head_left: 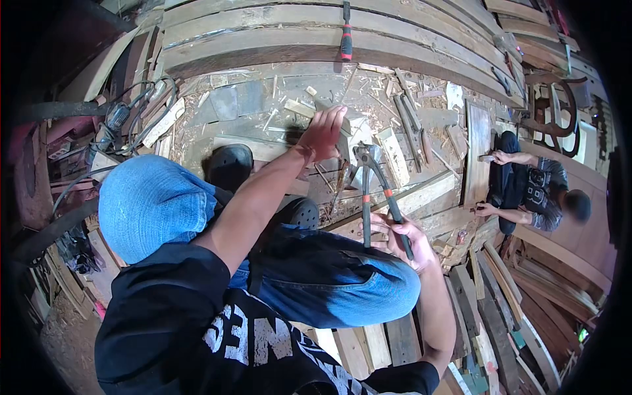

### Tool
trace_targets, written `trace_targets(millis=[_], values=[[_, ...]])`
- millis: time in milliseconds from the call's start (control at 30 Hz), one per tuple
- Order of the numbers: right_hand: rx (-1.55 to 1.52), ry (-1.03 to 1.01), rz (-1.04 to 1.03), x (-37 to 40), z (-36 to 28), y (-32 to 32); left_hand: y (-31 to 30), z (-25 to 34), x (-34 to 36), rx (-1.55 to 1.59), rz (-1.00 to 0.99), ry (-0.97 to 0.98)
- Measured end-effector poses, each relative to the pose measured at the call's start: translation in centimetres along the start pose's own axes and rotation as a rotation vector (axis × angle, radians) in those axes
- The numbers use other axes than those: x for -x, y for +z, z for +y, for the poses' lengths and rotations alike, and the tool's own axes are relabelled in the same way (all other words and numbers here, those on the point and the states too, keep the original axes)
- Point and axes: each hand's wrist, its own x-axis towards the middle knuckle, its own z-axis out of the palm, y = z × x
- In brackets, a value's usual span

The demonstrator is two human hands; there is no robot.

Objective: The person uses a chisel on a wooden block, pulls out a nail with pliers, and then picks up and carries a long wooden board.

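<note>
My left hand (322, 135) rests on a pale wooden block (357, 130) near the middle of the view, its fingers wrapped over the near end. In my right hand (405, 240) are the long handles of a pair of pincers (378, 181) with black and orange grips. The jaws of the pincers are at the block's right side, close to its surface. Whether they grip anything is too small to tell. Wood chips and shavings lie around the block.
A chisel (346, 43) with a red and black handle lies on stacked planks (276, 43) at the top. Another person (536, 184) sits at the right beside a board (477, 151). Timber pieces (487, 296) lie lower right; cables (138, 112) are at the left.
</note>
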Motion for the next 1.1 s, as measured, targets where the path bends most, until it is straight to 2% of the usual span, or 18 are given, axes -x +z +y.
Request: trace_targets(millis=[233, 300, 333, 467, 633, 700, 800, 1100], values=[[-0.16, -0.003, -0.121, -0.8, 0.7, -2.1, -0.2, 0.1, 0.0, -0.003, -0.039, -0.018], [0.009, 0.059, -0.112, -0.7, -0.1, -2.2, -0.5, 0.3, -0.1, 0.019, -0.068, -0.052], [0.054, 0.004, -0.1, -0.5, -0.5, -1.2, -0.4, 0.2, -0.1, 0.017, -0.069, -0.053], [0.162, 0.053, -0.03, 0.6, -2.0, 0.7, 0.0, 0.0, -0.1, 0.011, -0.063, -0.03], [0.198, 0.09, -0.014, 1.3, -2.7, 1.0, 0.5, 0.2, 0.0, 0.056, -0.059, -0.005], [0.174, 0.101, 0.004, 1.5, -2.8, 1.0, 0.9, 0.1, -0.1, 0.007, 0.036, 0.033], [0.156, 0.107, -0.003, 1.8, -3.0, 1.2, 1.0, 0.2, -0.2, 0.082, 0.058, 0.049], [0.166, 0.127, 0.0, 2.2, -3.2, 1.3, 1.6, 0.1, -0.5, 0.031, 0.073, 0.072]])
